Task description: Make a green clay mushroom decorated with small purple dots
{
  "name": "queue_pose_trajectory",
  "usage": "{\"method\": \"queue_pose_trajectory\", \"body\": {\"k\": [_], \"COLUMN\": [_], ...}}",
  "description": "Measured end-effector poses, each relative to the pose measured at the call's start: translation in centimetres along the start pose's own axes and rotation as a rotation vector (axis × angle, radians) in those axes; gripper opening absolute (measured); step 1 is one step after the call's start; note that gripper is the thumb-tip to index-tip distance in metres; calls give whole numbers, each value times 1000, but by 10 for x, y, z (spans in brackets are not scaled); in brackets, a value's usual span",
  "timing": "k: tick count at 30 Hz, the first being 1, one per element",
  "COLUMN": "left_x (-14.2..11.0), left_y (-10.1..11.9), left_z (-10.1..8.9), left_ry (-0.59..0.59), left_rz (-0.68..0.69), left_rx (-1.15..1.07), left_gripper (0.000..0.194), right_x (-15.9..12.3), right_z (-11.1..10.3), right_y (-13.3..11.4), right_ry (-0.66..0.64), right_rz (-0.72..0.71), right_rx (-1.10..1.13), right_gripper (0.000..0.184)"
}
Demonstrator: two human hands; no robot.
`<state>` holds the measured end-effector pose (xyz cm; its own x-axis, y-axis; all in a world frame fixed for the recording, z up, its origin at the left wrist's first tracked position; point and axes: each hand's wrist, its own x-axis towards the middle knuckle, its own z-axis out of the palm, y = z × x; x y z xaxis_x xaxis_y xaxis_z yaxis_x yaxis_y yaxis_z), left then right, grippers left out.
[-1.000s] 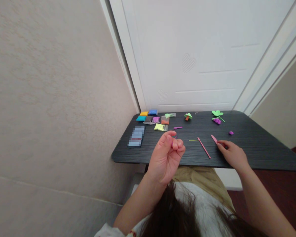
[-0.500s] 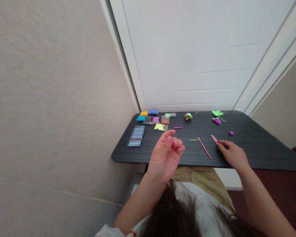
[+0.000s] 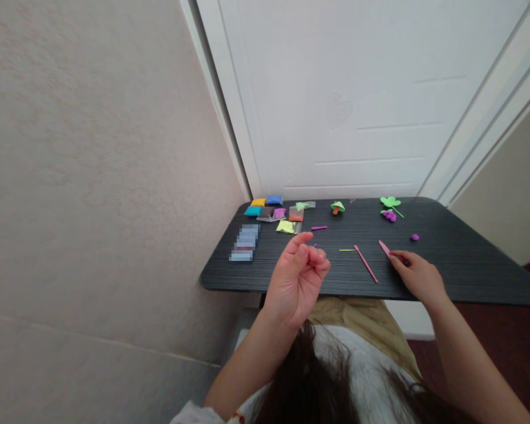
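Note:
My right hand [image 3: 417, 278] is closed on a pink clay knife [image 3: 384, 247], its blade pointing away from me over the black table [image 3: 291, 277]. My left hand [image 3: 299, 280] is raised at the front edge, palm toward me and fingers curled in a pinch; what they hold, if anything, I cannot make out. A small purple bit [image 3: 315, 245] shows just behind those fingers. Between my hands lie a thin pink double-ended stick tool [image 3: 366, 264] and a thin yellow strip [image 3: 347, 250]. Beyond the left hand lies a purple clay strip [image 3: 318, 228]. A purple clay ball [image 3: 414, 237] rests right of the knife.
Several clay packets, including a teal one [image 3: 253, 211] and a yellow-green one [image 3: 286, 227], lie back left, near a blurred-out phone-like object [image 3: 245, 242]. A green-capped clay mushroom [image 3: 337, 208], purple clay grapes [image 3: 389, 216] and a green clay leaf [image 3: 390, 202] sit at the back. A white door [image 3: 357, 147] stands behind.
Almost nothing differs. Both hands keep the same pose and place, with only a slight shift of the whole view.

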<state>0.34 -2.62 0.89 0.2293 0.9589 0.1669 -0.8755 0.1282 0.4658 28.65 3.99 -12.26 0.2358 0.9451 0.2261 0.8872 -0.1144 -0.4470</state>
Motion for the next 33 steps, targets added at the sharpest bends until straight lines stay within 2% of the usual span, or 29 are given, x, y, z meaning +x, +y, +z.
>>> {"method": "queue_pose_trajectory", "body": {"k": [19, 26, 29, 33], "left_x": [1, 12, 14, 15], "left_y": [-2, -8, -10, -11], "left_z": [-1, -12, -17, -17], "left_ry": [4, 113, 163, 175], "left_rz": [-13, -103, -121, -106], "left_rx": [-28, -151, -149, -100], "left_gripper": [15, 12, 10, 9], "right_x": [0, 1, 1, 1], "right_z": [1, 0, -1, -1], "right_y": [1, 0, 0, 0], "right_ry": [-4, -10, -13, -14], "right_rz": [-6, 1, -1, 0], "right_rx": [-11, -14, -12, 0], "right_gripper": [39, 40, 40, 40]}}
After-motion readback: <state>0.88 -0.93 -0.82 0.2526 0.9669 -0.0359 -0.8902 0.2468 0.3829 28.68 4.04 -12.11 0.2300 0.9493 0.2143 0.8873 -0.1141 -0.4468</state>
